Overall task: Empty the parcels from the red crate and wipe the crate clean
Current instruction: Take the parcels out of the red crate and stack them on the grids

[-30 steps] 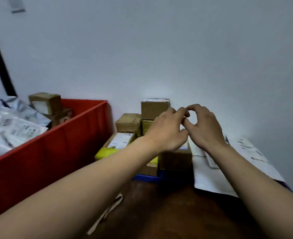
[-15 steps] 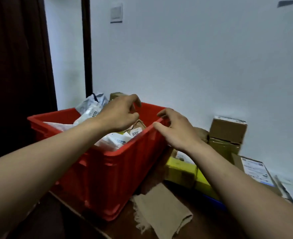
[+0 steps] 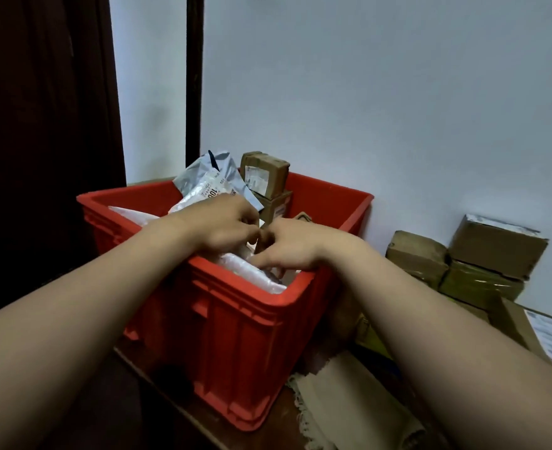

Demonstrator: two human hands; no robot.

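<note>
The red crate [image 3: 235, 336] stands on a dark table, filled with parcels. Grey and white plastic mailers [image 3: 203, 177] stick up at its back, beside two stacked brown boxes [image 3: 264, 173]. Both my hands are inside the crate above its near right rim. My left hand [image 3: 225, 222] has its fingers curled downward among the parcels; what they hold is hidden. My right hand [image 3: 287, 245] lies close beside it, fingers reaching down onto a white wrapped parcel [image 3: 251, 276]. The fingertips of both hands almost meet.
A beige cloth [image 3: 349, 401] lies on the table by the crate's right front corner. Cardboard boxes [image 3: 495, 248] are stacked against the white wall at the right, with flat parcels in front of them. A dark door [image 3: 40, 125] is at the left.
My view swung left from the box pile to the crate. Both hands moved from above the pile and the crate's rim down into the crate and came together over the parcels.
</note>
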